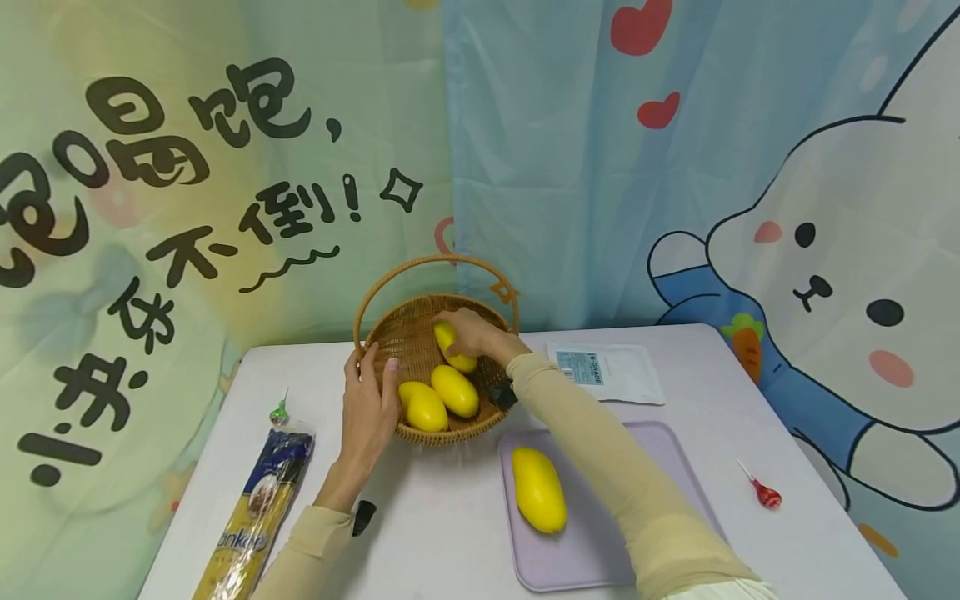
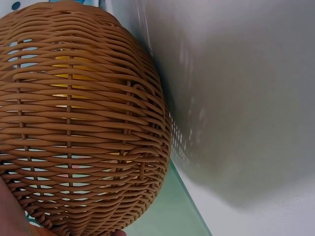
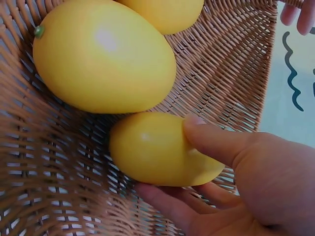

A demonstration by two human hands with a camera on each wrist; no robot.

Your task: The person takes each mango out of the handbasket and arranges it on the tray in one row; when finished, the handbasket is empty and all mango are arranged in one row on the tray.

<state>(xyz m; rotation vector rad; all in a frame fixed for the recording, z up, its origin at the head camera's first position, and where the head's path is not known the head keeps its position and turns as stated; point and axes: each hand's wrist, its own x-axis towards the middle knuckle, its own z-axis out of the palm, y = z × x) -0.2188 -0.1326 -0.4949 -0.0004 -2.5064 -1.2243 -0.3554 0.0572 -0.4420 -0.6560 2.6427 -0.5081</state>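
A wicker basket (image 1: pixel 408 325) with an arched handle stands tilted towards the camera at the back of the table. My left hand (image 1: pixel 370 404) grips its left rim; the left wrist view shows the woven outside (image 2: pixel 83 118) close up. Inside the basket, my right hand (image 1: pixel 474 335) holds a yellow mango (image 3: pixel 160 150) between thumb and fingers. Two more mangoes lie below it in the basket, one in the middle (image 1: pixel 454 391) and one at the left (image 1: pixel 423 407). Another mango (image 1: pixel 538 490) rests on a lilac tray (image 1: pixel 592 575) under the right forearm.
At the left lies a long pack of spaghetti (image 1: pixel 251 517), with a green-wrapped lollipop (image 1: pixel 279 414) by its top end. A white packet (image 1: pixel 626 372) lies behind the tray. Far right is a red lollipop (image 1: pixel 767 496). A printed curtain (image 1: pixel 525 167) hangs behind the table.
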